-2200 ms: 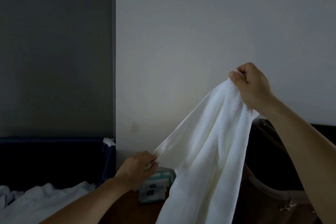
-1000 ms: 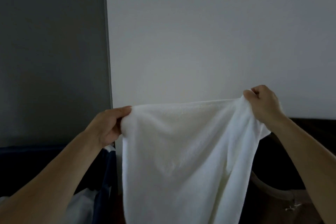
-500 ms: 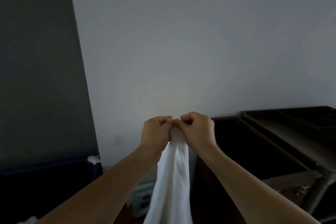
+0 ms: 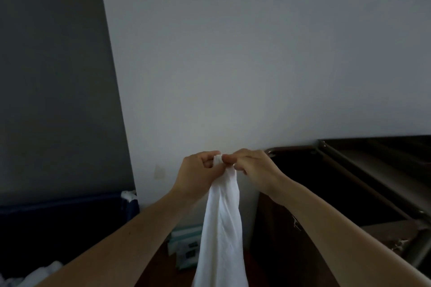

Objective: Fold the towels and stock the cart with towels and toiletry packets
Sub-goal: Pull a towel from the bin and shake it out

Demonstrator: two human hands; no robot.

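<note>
Spread wide a second earlier, the left hand (image 4: 198,170) and right hand (image 4: 255,168) had come together, forearms raised, fingers curled, both pinching the top edge of the white towel (image 4: 221,228).

readable text: none
toiletry packets (image 4: 184,249), at 6 o'clock: dark label patches, too small and dim to read

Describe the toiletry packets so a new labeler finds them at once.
Follow the pale wall down to its foot, between the dark blue bin on the left and the dark cart on the right. The toiletry packets are stacked there, left of the hanging white towel. They are the only pale green flat packs with dark labels; everything else pale nearby is cloth.
</note>
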